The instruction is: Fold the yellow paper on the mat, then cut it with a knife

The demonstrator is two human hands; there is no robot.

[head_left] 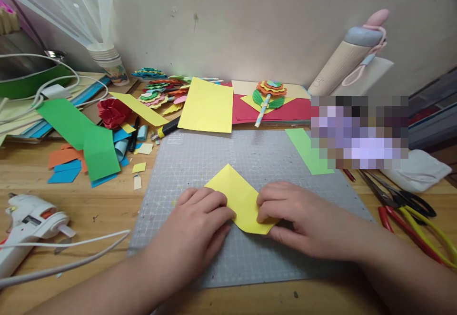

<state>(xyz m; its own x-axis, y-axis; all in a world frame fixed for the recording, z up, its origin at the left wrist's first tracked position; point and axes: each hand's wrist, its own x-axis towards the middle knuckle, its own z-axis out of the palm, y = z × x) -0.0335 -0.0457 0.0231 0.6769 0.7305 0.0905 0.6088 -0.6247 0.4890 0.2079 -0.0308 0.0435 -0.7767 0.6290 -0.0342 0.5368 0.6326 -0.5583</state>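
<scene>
A yellow sheet of paper [243,205] lies cornerwise on the grey cutting mat [200,267], one corner pointing away from me and its near edge curved up. A faint crease runs from the far corner. My left hand [203,215] is closed on the sheet's left side, fingers bent over it and thumb at the near edge. On the right corner, my right hand [296,217] pinches the paper between curled fingers and the thumb below. The hands cover both side corners.
Behind the mat are another yellow sheet [210,105] and a paper flower [269,96]. Green paper strips [100,148] and scraps lie left, near a white glue gun [32,229]. Scissors [403,196] and red-and-yellow-handled pliers [417,229] lie right. A bottle [346,57] leans at the wall.
</scene>
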